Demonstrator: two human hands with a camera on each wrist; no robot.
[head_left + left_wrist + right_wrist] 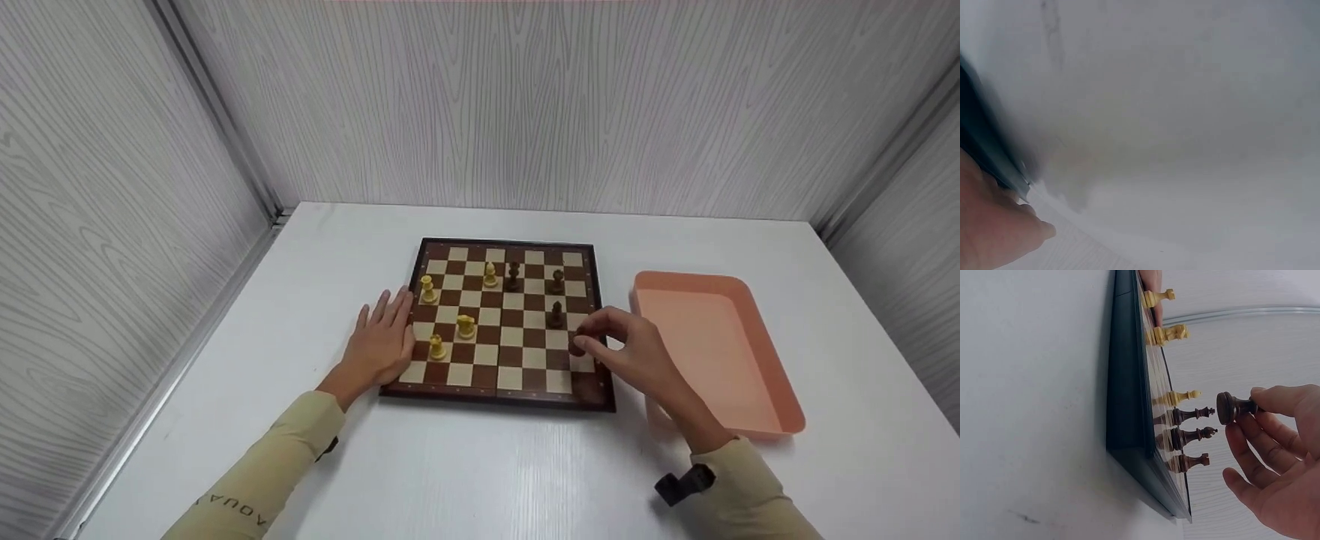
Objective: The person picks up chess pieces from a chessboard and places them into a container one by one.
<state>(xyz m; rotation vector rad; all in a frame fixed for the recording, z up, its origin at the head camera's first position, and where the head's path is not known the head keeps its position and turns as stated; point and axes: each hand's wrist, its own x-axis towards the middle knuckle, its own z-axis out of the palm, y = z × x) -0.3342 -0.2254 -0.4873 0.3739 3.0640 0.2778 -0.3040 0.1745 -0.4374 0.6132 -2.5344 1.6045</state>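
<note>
My right hand point(634, 352) pinches a dark chess piece point(1230, 408) between thumb and fingers, lifted above the right side of the chessboard point(536, 379). The piece's base faces the board; its top is hidden by the fingers. Along the board's left edge rests my left hand point(381, 345), fingers straight. Upright on the board are a yellow knight point(466, 326), a yellow rook point(437, 347), a yellow bishop point(490, 275) and another tall yellow piece point(427, 289). Dark pieces stand to the right: a king point(513, 277), a rook point(557, 282) and a bishop point(555, 316).
A pink tray point(776, 375) lies right of the board, partly behind my right forearm. The white table point(300, 262) is bounded by wood-grain panels point(480, 105) at the back and sides.
</note>
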